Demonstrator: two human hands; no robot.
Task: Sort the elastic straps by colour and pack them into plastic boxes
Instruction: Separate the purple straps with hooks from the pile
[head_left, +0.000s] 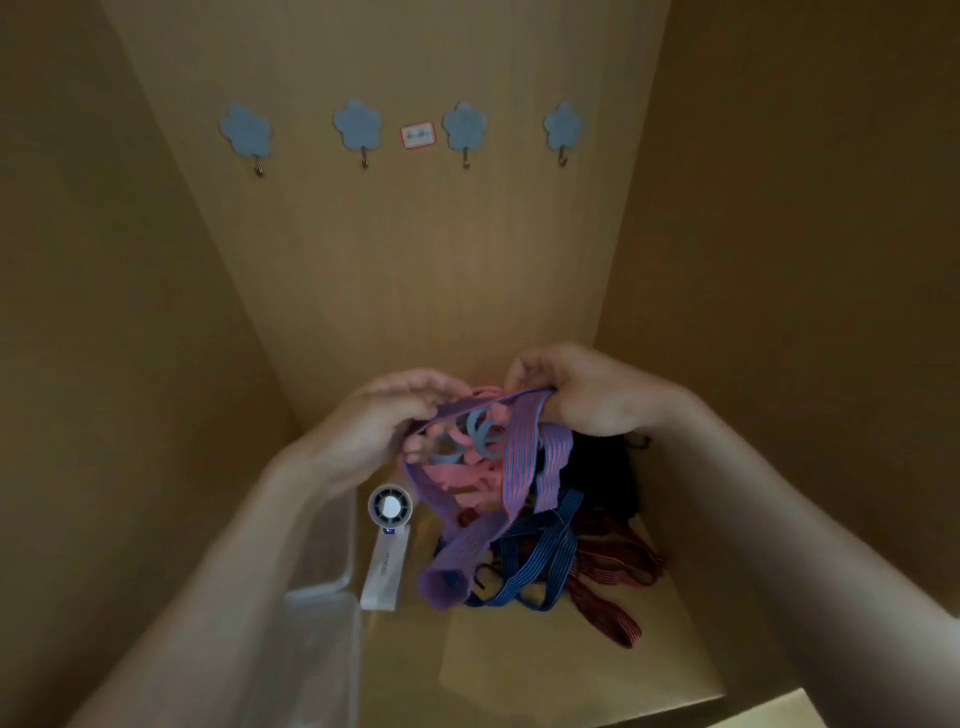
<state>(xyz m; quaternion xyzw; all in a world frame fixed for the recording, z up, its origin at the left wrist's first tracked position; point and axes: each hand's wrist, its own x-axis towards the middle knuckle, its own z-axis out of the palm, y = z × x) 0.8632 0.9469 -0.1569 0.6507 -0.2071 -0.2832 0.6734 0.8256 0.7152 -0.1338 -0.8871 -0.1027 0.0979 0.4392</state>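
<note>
1. Both hands are up over the pile, far end of the cupboard floor (571, 670). The right hand (587, 397) is clenched on one end of the purple strap (519, 460), fingers curled round it. The left hand (371, 423) pinches the same strap further along, with pink straps (467, 480) and grey rings (480, 428) bunched under its fingers.
2. The purple strap hangs between the hands in loops; its low end droops to the floor, near side, just beside the blue straps (540, 558).
3. Lying on the floor: blue straps in the middle, red straps (608, 577) to the right, black straps (602, 467) behind, under the right hand. All overlap; I can't tell which are knotted.
4. The clear box (340, 584) sits near left, beside a small fan (388, 540). I can't see any straps in it.
5. Step in hand, as I read it: free the purple strap from the pink tangle.
6. How I'd do it: hold the right grip fixed, loosen the left pinch enough to shed the pink straps and rings, then run the left fingers along the strap toward the hanging end.
7. Don't yank. Elastic stretches, then snaps back, and it will drag the pink loops along.
8. Lift high enough that the low loop clears the blue straps.
9. Fold the strap before boxing; it probably springs open otherwise.
10. Watch the fan: a swinging end could tip it.
11. Hooks (358, 132) on the far wall aren't involved.
</note>
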